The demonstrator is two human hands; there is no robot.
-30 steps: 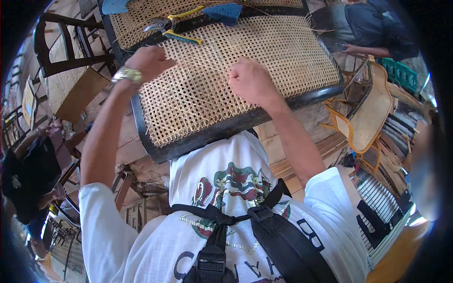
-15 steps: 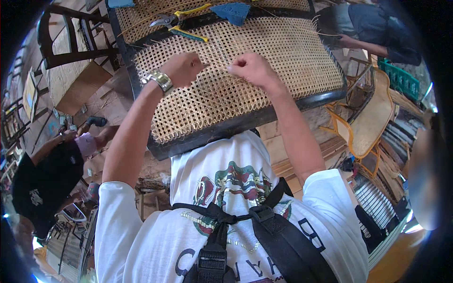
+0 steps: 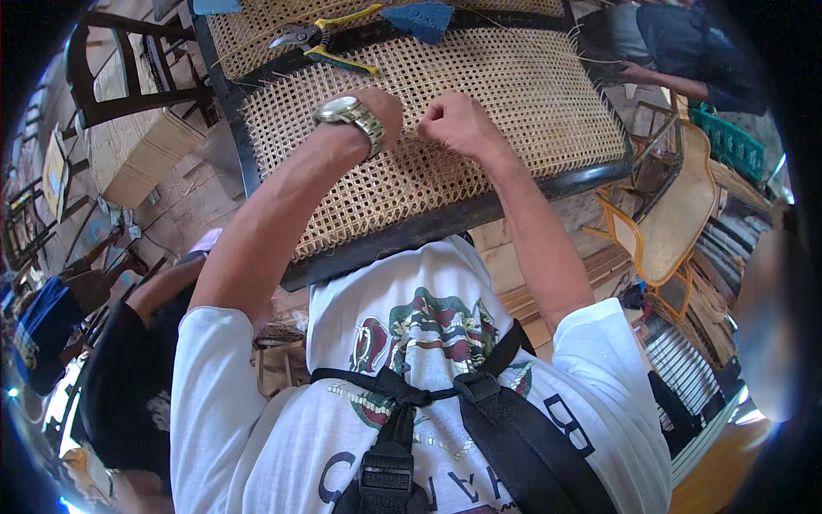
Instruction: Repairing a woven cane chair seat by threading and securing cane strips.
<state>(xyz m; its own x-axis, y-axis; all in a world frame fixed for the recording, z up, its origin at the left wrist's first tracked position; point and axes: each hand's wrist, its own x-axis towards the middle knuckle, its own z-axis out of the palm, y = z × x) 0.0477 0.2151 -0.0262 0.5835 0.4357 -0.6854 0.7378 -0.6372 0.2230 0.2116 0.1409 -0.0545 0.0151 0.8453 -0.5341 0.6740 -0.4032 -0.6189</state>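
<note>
A panel of open-weave cane webbing (image 3: 539, 94) in a dark frame (image 3: 377, 248) lies in front of me. Over its middle is my left hand (image 3: 383, 113), turned so that its back and the wristwatch (image 3: 353, 116) face up; its fingers are hidden. Close to its right, my right hand (image 3: 460, 126) is closed, thumb against curled fingers, just above the weave. Whatever is pinched there is too small to make out. Pruning shears (image 3: 325, 40) with yellow handles lie with their jaws apart beyond my hands, beside a blue block (image 3: 419, 20).
Another cane panel (image 3: 244, 38) adjoins at the far side. A dark wooden chair frame (image 3: 128, 68) and a cardboard box (image 3: 145, 150) stand left. Right are a yellow-edged chair (image 3: 676, 206), a green crate (image 3: 728, 141) and a co-worker's arm (image 3: 676, 84). Another person in black (image 3: 128, 385) is close at my left.
My left hand has moved right toward the right one and rolled over, hiding its fingers. My right hand has barely shifted. The person at left has moved nearer.
</note>
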